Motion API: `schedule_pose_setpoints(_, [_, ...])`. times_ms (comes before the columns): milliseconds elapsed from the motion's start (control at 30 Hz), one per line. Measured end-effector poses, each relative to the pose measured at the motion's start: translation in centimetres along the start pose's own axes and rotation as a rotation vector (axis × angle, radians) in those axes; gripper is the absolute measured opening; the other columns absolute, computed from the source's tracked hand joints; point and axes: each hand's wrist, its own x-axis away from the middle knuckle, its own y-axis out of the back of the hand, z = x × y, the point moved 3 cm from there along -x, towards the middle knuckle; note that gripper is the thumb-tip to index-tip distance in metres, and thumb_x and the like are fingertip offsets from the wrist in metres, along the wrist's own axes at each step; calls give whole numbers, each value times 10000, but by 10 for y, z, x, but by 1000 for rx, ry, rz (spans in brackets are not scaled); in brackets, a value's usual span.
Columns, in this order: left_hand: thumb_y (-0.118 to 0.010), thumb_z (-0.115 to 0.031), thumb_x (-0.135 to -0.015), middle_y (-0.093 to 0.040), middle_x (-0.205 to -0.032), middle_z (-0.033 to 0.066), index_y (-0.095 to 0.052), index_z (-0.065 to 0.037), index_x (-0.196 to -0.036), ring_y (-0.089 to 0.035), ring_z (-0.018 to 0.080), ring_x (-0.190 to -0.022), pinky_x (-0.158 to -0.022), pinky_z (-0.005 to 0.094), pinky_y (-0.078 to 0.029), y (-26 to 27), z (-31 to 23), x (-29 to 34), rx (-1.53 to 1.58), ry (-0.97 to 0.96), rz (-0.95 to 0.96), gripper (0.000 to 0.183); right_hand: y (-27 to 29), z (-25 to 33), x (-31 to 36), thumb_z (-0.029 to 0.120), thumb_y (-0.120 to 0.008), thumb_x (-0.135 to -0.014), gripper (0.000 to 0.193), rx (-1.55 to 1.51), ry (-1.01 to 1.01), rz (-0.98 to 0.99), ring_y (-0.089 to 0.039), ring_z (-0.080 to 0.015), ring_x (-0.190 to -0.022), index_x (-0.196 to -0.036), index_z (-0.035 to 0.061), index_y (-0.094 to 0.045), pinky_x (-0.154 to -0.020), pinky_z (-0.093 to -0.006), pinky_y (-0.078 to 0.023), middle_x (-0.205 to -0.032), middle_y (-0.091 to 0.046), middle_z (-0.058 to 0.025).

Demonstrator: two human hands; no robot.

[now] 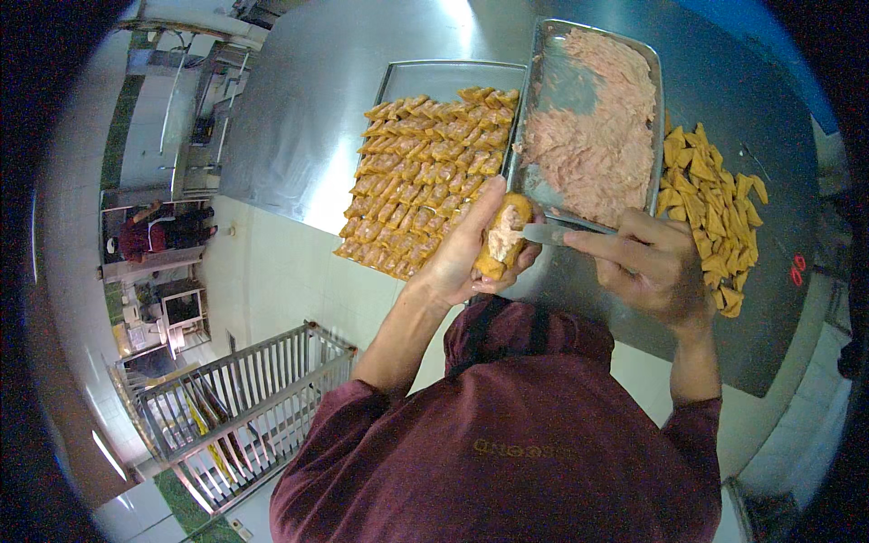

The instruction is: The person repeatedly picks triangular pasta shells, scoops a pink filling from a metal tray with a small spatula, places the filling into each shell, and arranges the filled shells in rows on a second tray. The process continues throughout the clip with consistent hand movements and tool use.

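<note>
My left hand (pixel 457 253) is closed around a golden-brown fried tofu piece (pixel 491 268), its split top filled with pale pink minced meat (pixel 507 226). In my right hand (pixel 656 267) is a flat metal spreading blade (pixel 544 233), gripped with the index finger stretched along it. The blade's tip touches the filling. Just beyond my hands stands a metal tray (pixel 563 86) with pink meat paste (pixel 597 136) spread in it. Left of that, rows of filled tofu pieces (pixel 421 172) cover most of another tray (pixel 434 81). Loose, unfilled tofu triangles (pixel 711 195) lie heaped at the right.
Everything stands on a shiny steel table (pixel 299 118), whose near edge runs in front of my body. A barred metal rack (pixel 244 407) stands on the floor at lower left. Farther left, another person (pixel 149 231) in dark red is in the background.
</note>
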Motion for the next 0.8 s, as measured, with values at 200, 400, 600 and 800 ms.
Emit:
schedule_pose_setpoints(200, [-306,-728,-1097,-630,-727,38,-648,-104,-1078,-444,63,-395,-304,191,-314,-9,2,-2,-222,-16,-135,711,-12,-3,4,119,-791,-813,409,-87,5,35,-576,-192,-554,-1212,201,-822,-529,-372,-511,-695,-515,-13])
schedule_pose_setpoints(400, [-306,-701,-1113,-583,-714,-9,-644,-103,-1076,-371,53,-393,-317,220,-247,-11,2,1,-369,-57,-237,687,-20,11,3,91,-804,-796,466,62,36,94,-592,-201,-601,-1249,198,-803,-555,-383,-528,-739,-499,-22])
schedule_pose_setpoints(600, [-330,-647,-1133,-601,-769,6,-637,-76,-1105,-397,58,-420,-336,221,-269,-8,-1,8,-335,-142,-386,649,4,16,7,145,-797,-837,395,104,-72,149,-647,-221,-624,-1231,177,-779,-555,-388,-558,-795,-561,-33])
schedule_pose_setpoints(800, [-320,-614,-1149,-610,-804,30,-612,-60,-1148,-429,79,-436,-349,232,-296,-31,14,15,-482,-305,-430,626,-9,29,12,145,-790,-846,358,80,10,133,-639,-226,-619,-1204,165,-789,-556,-390,-561,-795,-573,-40])
